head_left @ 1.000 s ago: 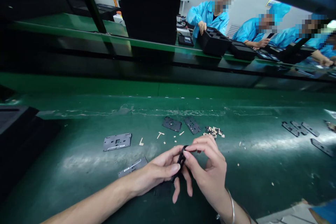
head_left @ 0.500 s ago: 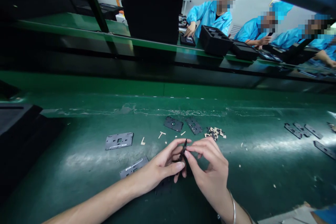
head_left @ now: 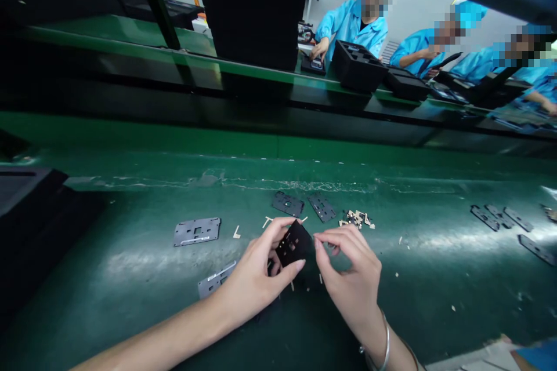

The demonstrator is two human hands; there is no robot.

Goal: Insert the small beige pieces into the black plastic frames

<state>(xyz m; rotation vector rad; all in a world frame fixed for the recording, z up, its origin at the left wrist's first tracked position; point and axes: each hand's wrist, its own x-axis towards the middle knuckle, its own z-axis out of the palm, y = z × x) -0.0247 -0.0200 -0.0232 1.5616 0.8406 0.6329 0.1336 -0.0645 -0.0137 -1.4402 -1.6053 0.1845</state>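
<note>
My left hand (head_left: 259,271) grips a thin black plate with cutouts (head_left: 295,243) by its edges, its face tilted up toward me. Just right of the plate, my right hand (head_left: 351,261) has thumb and forefinger pinched together; anything between the tips is too small to make out. A grey plate (head_left: 215,280) lies partly hidden under my left forearm. Another grey plate (head_left: 197,232) is flat on the bench to the left. Beyond my hands lie two dark plates (head_left: 288,203) and a small pile of beige and black scraps (head_left: 357,219).
Black trays (head_left: 30,203) stand at the left on the green bench (head_left: 143,278). Several dark plates (head_left: 485,217) lie at the right. A raised shelf (head_left: 261,78) crosses behind, bearing a tall black stack (head_left: 256,11) and black boxes (head_left: 359,66). People in blue work beyond it.
My left hand has turned the black plate from edge-on to showing its face. My right fingers have come slightly away from it to the right, still pinched.
</note>
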